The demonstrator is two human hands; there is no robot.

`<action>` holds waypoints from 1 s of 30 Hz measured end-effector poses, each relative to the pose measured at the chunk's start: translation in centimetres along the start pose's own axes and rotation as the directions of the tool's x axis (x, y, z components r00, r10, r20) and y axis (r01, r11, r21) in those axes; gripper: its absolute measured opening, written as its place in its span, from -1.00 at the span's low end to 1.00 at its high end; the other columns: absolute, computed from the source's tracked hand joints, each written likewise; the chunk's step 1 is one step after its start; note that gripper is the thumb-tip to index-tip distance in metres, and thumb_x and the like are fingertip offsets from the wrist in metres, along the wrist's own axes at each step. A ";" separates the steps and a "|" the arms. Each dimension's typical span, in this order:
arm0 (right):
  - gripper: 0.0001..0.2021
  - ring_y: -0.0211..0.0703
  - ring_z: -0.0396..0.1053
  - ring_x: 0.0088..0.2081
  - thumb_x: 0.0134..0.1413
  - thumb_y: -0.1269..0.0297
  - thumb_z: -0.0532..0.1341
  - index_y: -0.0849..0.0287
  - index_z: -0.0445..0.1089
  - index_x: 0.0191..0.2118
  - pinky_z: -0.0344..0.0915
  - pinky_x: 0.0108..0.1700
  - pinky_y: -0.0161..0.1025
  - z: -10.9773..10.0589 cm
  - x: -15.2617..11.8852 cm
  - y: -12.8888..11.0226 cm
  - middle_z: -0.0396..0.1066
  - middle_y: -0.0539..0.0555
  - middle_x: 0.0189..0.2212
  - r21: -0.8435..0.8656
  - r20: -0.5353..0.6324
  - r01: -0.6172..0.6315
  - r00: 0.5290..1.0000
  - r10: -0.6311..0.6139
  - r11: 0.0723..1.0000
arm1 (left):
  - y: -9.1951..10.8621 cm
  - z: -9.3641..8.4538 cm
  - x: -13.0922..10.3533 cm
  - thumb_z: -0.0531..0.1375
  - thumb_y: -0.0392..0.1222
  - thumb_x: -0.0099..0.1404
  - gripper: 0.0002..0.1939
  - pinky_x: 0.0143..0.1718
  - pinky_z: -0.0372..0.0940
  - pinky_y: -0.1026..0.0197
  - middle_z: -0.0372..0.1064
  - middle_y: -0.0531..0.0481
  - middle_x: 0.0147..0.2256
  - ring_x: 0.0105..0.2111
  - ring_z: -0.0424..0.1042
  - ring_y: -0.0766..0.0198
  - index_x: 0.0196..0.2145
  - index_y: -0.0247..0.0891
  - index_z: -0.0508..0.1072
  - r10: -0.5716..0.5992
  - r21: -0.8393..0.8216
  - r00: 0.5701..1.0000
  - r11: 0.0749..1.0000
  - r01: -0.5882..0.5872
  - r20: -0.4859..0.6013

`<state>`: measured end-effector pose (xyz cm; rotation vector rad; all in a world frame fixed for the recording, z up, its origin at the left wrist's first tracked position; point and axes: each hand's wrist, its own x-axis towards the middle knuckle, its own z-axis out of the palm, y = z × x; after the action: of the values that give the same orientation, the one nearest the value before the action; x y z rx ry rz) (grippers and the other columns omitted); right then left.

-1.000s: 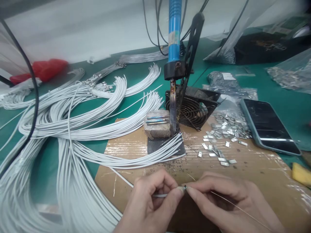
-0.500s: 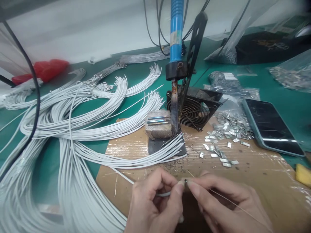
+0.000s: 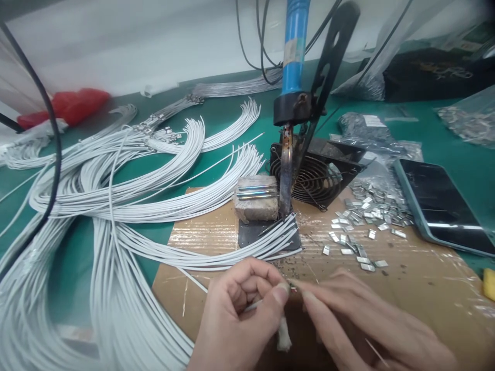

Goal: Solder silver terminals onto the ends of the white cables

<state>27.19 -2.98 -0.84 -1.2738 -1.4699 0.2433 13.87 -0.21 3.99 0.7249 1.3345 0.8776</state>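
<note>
My left hand [image 3: 243, 314] pinches a white cable near its end, low in the middle of the view. At its fingertips a small metallic bit with a red spot [image 3: 293, 289] shows. My right hand [image 3: 356, 314] is beside it, thumb and forefinger closed around or just by that bit; what they hold is too small to make out. A thin pale strand [image 3: 377, 351] runs below the right hand's fingers. A bundle of white cables [image 3: 232, 257] lies just behind both hands, its ends on a dark pad [image 3: 247, 236].
A blue-handled soldering iron [image 3: 295, 56] stands upright beside a block [image 3: 256, 198] and a black fan [image 3: 315, 178]. Small metal tabs [image 3: 365, 206] lie scattered near a phone [image 3: 444, 201]. More white cables [image 3: 69, 257] fill the left. A yellow object [image 3: 489, 283] sits at the right edge.
My right hand has shifted slightly right, and its fingers are straighter. The red spot now shows between the hands, and a whitish piece shows more fully below my left hand. The view has shifted slightly.
</note>
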 end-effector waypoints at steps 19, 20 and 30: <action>-0.81 -0.27 0.23 -0.42 0.39 0.48 0.17 0.13 0.29 -0.32 0.15 -0.35 -0.29 -1.9 1.7 2.0 0.25 -0.02 -0.46 -0.205 0.090 -0.033 0.995 0.052 0.978 | 0.6 0.5 0.3 0.36 -0.13 0.04 -0.78 -0.58 -0.08 0.41 0.18 0.20 -0.67 -0.63 0.03 0.51 -0.52 -0.31 0.45 -0.039 0.107 0.999 0.994 0.037 0.012; -0.81 -0.26 0.26 -0.41 0.42 0.36 0.19 0.12 0.33 -0.32 0.17 -0.35 -0.29 -2.5 2.0 2.6 0.28 -0.03 -0.44 -0.279 0.073 -0.125 0.986 0.151 0.952 | 0.7 0.5 0.4 0.37 -0.12 0.05 -0.77 -0.59 -0.07 0.41 0.18 0.20 -0.67 -0.64 0.03 0.51 -0.52 -0.31 0.45 -0.040 0.098 0.999 0.994 0.040 0.006; -0.71 -0.08 0.39 -0.33 0.44 0.09 0.11 0.08 0.44 -0.28 0.19 -0.28 -0.16 -3.1 2.0 5.5 0.44 0.01 -0.40 -0.541 0.174 0.012 0.980 0.098 0.841 | 0.6 0.8 0.9 0.40 -0.19 0.02 -0.80 -0.62 -0.01 0.47 0.23 0.18 -0.67 -0.67 0.11 0.53 -0.52 -0.35 0.49 -0.006 0.042 1.000 0.999 0.006 -0.004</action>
<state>33.19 -0.71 -2.55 -1.7787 -1.7529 -0.0305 14.57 0.90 4.17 0.7519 1.3614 0.8487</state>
